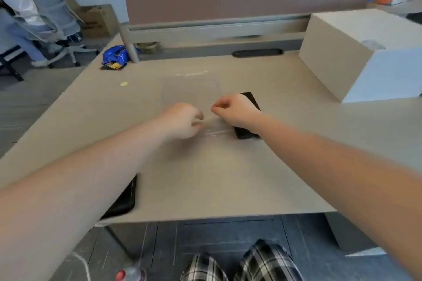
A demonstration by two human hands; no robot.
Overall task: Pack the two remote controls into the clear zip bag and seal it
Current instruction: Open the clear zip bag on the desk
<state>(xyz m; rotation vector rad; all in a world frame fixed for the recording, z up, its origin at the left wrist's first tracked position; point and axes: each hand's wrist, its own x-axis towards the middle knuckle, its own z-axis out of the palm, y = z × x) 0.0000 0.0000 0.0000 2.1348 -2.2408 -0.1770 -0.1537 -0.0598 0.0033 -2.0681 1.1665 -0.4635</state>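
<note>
The clear zip bag [191,91] lies flat on the beige table [205,178], its near edge between my two hands. My left hand [182,121] pinches the bag's near edge from the left. My right hand [235,109] pinches the same edge from the right, fingers closed. One black remote control [247,116] lies on the table under my right hand and wrist, mostly hidden. A second black remote control [124,201] sits at the table's near left edge, partly covered by my left forearm. The bag looks empty.
A large white box [356,52] stands at the back right. A blue snack packet [115,56] lies at the back left beside a grey post [129,45]. A partition wall closes the far edge. A person sits on an office chair [45,18] at far left.
</note>
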